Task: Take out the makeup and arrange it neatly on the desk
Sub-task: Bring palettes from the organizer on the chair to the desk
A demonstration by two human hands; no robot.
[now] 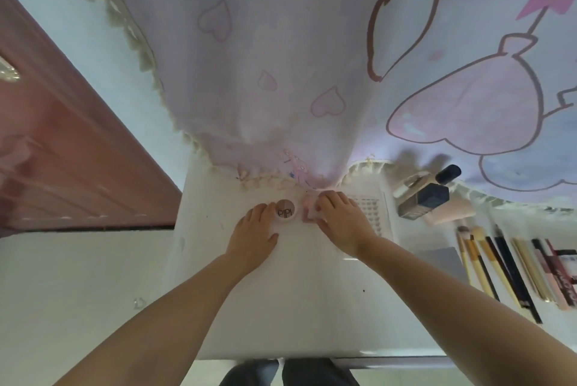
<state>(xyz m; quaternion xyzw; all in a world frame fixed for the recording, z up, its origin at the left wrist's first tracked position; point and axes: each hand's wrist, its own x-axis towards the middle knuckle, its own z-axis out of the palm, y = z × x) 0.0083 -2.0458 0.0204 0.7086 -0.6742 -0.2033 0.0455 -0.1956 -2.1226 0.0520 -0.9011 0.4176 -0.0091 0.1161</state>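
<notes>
while the left hand (pixel 254 231) touches a round jar (pixel 286 213), right hand (pixel 338 220) fingers curl on a soft pink item (pixel 307 199).

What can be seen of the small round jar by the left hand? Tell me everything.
The round jar is small and white-rimmed, with a pinkish-tan lid printed with dark letters that look like PIPI. It looks plastic, sits closed and upright on the white desk near the hanging curtain's hem. The left hand touches its left side with its fingertips; the right hand lies just to its right, not touching it.
</notes>
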